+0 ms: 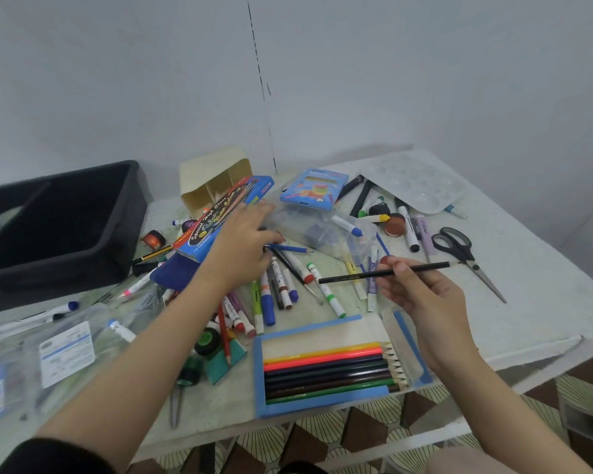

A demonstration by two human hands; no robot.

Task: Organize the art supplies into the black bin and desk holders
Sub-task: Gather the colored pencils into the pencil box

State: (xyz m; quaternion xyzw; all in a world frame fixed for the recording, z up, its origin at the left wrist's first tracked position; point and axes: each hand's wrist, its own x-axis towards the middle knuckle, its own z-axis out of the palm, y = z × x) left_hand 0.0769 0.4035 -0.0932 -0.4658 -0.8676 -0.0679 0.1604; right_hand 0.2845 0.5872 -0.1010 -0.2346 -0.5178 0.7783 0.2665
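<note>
Cluttered white desk (534,302) was noted. Black pencil (350,277) was pinched level in right grip (421,295), probably for sorting; left grip (243,244) was laid over blue pencil (293,248), closure could not be told.

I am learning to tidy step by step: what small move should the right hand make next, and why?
Probably lay the black pencil into the open pencil case: the right hand pinches it nearby, and the case has free space beside its coloured pencils.
</note>
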